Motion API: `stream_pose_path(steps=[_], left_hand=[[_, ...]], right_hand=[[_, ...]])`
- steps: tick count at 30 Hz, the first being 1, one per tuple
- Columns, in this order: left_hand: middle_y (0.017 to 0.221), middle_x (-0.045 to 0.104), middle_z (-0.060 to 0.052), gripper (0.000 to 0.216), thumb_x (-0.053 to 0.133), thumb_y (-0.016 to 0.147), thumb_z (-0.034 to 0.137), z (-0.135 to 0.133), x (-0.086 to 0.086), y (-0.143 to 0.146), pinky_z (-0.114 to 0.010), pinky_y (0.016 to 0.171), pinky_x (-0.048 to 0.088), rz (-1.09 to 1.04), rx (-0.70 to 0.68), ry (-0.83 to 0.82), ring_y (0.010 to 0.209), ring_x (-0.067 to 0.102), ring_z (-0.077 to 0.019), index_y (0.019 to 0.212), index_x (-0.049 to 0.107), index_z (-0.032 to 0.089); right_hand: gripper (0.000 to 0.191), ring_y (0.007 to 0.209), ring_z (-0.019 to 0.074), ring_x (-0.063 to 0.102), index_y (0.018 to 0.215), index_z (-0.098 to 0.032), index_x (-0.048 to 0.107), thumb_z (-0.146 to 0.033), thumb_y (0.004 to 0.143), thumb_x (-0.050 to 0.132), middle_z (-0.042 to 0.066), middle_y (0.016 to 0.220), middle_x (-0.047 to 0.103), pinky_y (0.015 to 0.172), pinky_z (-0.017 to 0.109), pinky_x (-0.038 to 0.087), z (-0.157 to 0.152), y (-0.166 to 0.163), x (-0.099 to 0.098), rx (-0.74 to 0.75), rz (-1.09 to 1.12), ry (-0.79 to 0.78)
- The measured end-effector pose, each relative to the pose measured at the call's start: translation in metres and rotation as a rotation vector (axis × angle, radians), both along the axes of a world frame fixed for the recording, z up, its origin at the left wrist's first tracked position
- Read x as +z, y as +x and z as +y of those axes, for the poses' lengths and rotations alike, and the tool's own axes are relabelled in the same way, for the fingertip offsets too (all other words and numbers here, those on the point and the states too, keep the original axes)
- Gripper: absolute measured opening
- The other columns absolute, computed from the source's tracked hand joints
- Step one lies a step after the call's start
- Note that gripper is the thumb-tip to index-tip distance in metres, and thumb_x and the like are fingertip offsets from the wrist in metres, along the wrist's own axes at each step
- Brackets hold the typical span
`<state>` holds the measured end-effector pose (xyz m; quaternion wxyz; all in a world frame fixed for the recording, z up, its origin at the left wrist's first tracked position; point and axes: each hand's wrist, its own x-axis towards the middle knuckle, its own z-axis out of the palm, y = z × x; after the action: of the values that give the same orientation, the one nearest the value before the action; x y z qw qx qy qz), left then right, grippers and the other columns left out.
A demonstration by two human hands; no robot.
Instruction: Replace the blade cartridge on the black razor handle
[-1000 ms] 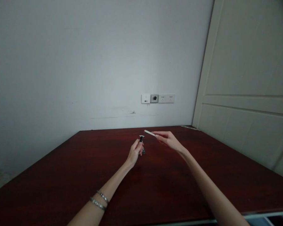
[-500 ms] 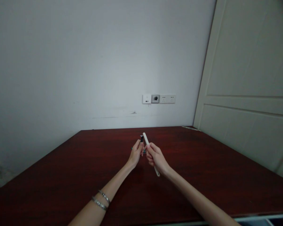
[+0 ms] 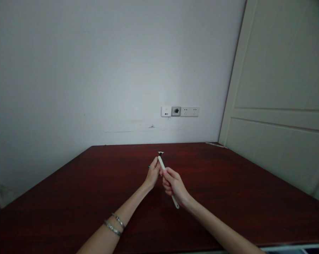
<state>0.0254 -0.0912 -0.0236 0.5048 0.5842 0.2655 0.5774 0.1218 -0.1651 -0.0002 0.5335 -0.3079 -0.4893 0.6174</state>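
My left hand (image 3: 152, 173) is closed around a small dark piece with a pale T-shaped head (image 3: 160, 153), which pokes out above the fingers. Most of that piece is hidden by the hand, so its kind is unclear. A bit of teal (image 3: 149, 167) shows at the left edge of the fingers. My right hand (image 3: 175, 184) grips a slim white stick-like handle (image 3: 161, 163) with a hole near its lower end. The handle slants up to the left, and its upper tip overlaps the left fingers, just below the T-shaped head. Whether the two pieces touch I cannot tell.
Both hands are above a dark red wooden table (image 3: 95, 183). A pale wall (image 3: 122, 70) with a row of sockets (image 3: 189, 111) stands behind it. To the right is a white panelled door (image 3: 278, 88). A thin pale strip (image 3: 216, 145) lies at the far right corner.
The white handle has slid down and left with my right hand, bringing its tip in front of the left fingers. The T-shaped head now faces the camera more broadly.
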Motion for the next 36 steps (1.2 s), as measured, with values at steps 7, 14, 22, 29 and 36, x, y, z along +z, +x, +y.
stream_pose_path(steps=[7, 14, 22, 29, 36], left_hand=[[0.051, 0.032, 0.009, 0.039, 0.056, 0.074, 0.054, 0.002, 0.001, 0.001, -0.016, 0.038, 0.028, -0.059, -0.101, -0.055, 0.039, 0.03, -0.0039, 0.073, 0.038, 0.019], [0.051, 0.03, 0.009, 0.035, 0.055, 0.076, 0.05, -0.009, 0.011, -0.002, -0.014, 0.033, 0.021, -0.1, -0.208, -0.142, 0.037, 0.025, -0.0031, 0.074, 0.04, 0.019], [0.05, 0.028, 0.01, 0.033, 0.055, 0.077, 0.048, -0.011, 0.013, -0.002, -0.014, 0.032, 0.016, -0.093, -0.203, -0.162, 0.036, 0.022, -0.0026, 0.075, 0.041, 0.018], [0.051, 0.029, 0.009, 0.032, 0.052, 0.078, 0.049, -0.005, 0.008, -0.005, -0.014, 0.033, 0.019, -0.067, -0.172, -0.123, 0.037, 0.024, -0.0033, 0.077, 0.043, 0.018], [0.051, 0.033, 0.008, 0.032, 0.051, 0.079, 0.048, 0.005, 0.003, -0.005, -0.016, 0.038, 0.025, 0.056, 0.021, 0.039, 0.041, 0.03, -0.0048, 0.074, 0.047, 0.017]], right_hand=[[0.033, 0.034, 0.0026, 0.022, 0.083, -0.016, 0.057, -0.046, 0.07, 0.061, -0.009, 0.046, 0.032, 0.031, 0.016, 0.01, 0.02, 0.02, 0.021, -0.076, 0.101, 0.084], [0.035, 0.031, 0.0016, 0.017, 0.078, -0.016, 0.055, -0.05, 0.069, 0.059, -0.011, 0.043, 0.029, 0.032, 0.016, 0.006, 0.028, 0.028, 0.021, -0.078, -0.046, 0.069], [0.035, 0.032, 0.0016, 0.018, 0.078, -0.016, 0.054, -0.05, 0.072, 0.056, -0.011, 0.044, 0.03, 0.031, 0.016, 0.009, 0.028, 0.033, 0.019, -0.09, -0.092, 0.147], [0.036, 0.033, 0.0028, 0.022, 0.081, -0.015, 0.057, -0.051, 0.075, 0.054, -0.009, 0.045, 0.033, 0.031, 0.017, 0.013, 0.023, 0.034, 0.023, -0.075, -0.208, 0.182], [0.034, 0.035, 0.0026, 0.024, 0.077, -0.016, 0.053, -0.051, 0.077, 0.051, -0.009, 0.048, 0.034, 0.031, 0.015, 0.015, 0.024, 0.025, 0.019, -0.162, -0.175, 0.22]])
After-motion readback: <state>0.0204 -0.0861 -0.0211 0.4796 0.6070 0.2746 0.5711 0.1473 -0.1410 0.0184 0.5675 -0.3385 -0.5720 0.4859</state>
